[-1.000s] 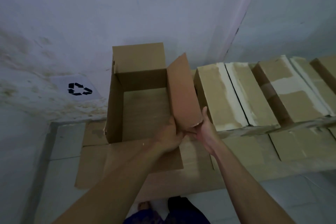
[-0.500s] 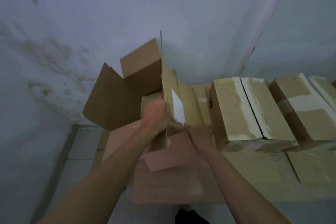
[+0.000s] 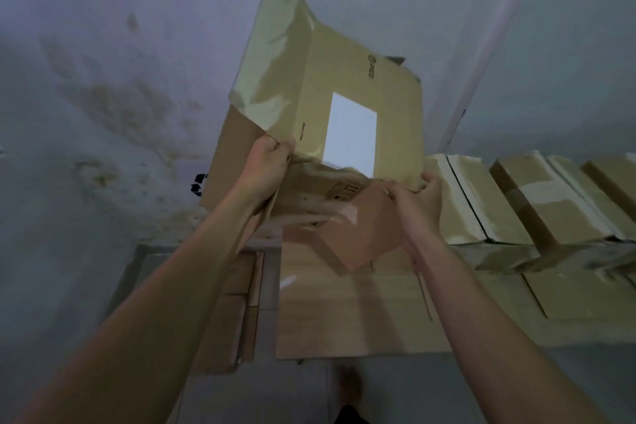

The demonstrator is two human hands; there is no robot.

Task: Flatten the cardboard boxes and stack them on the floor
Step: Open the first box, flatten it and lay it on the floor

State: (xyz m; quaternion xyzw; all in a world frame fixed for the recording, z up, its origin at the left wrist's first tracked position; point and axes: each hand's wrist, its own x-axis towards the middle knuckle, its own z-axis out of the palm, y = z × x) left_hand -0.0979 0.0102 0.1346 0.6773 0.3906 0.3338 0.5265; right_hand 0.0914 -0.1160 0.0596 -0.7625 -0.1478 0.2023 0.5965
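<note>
Cardboard box [image 3: 344,107], lower flaps motion-blurred, gripped by left hand [image 3: 266,165] and right hand [image 3: 418,198], fingers curled around edges.

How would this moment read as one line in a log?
stage: flattening | left hand: grips box edge | right hand: grips box lower corner | box: lifted, partly collapsed | flat cardboard: on floor below

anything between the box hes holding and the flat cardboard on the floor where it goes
Nothing visible. Both the left hand and right hand hold the box above the flattened cardboard, whose surface below looks bare.
</note>
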